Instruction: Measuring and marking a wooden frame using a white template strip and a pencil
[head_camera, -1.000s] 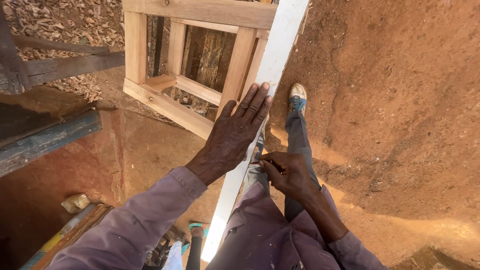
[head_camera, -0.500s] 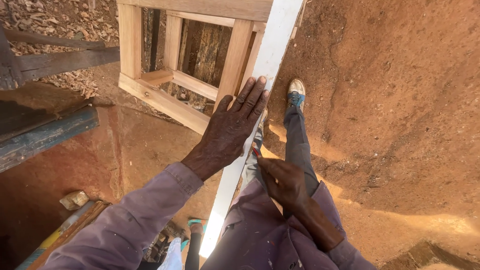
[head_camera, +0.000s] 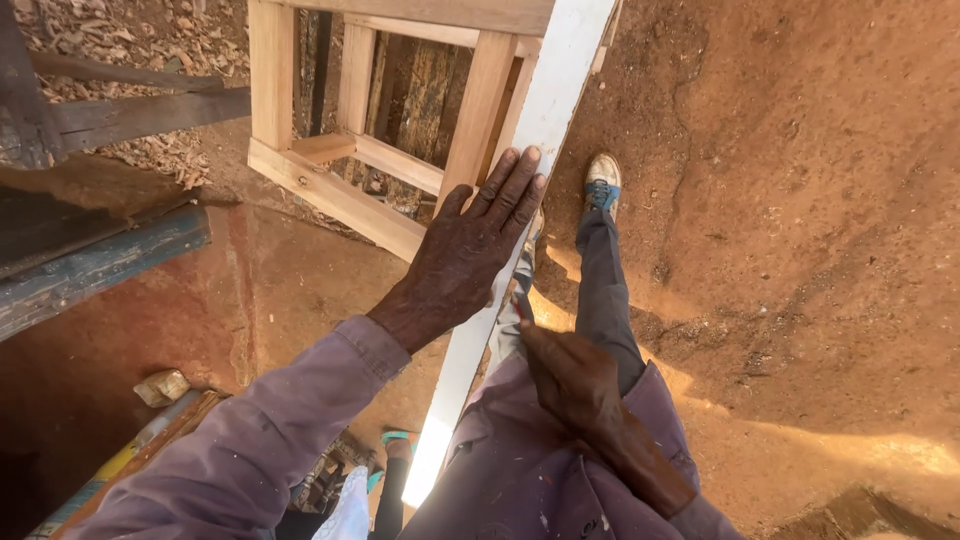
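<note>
A long white board (head_camera: 560, 90) runs from the top of the view down toward my body. My left hand (head_camera: 470, 250) lies flat on it with the fingers spread, pressing on its middle. My right hand (head_camera: 565, 375) sits at the board's right edge, just below the left hand, fingers closed around a small dark pencil-like object whose tip touches the board's edge. A pale wooden frame (head_camera: 340, 190) of joined square bars stands just left of the board on the red earth.
Red dirt ground (head_camera: 800, 250) spreads to the right. My leg and worn shoe (head_camera: 602, 175) stand beside the board. Weathered dark planks (head_camera: 110, 255) lie at left, wood shavings (head_camera: 130, 40) at top left. A small stone (head_camera: 163, 386) lies at lower left.
The view has shifted slightly; my left hand stays flat on the board. My right hand has slid a little down and toward my body along the board's edge.
</note>
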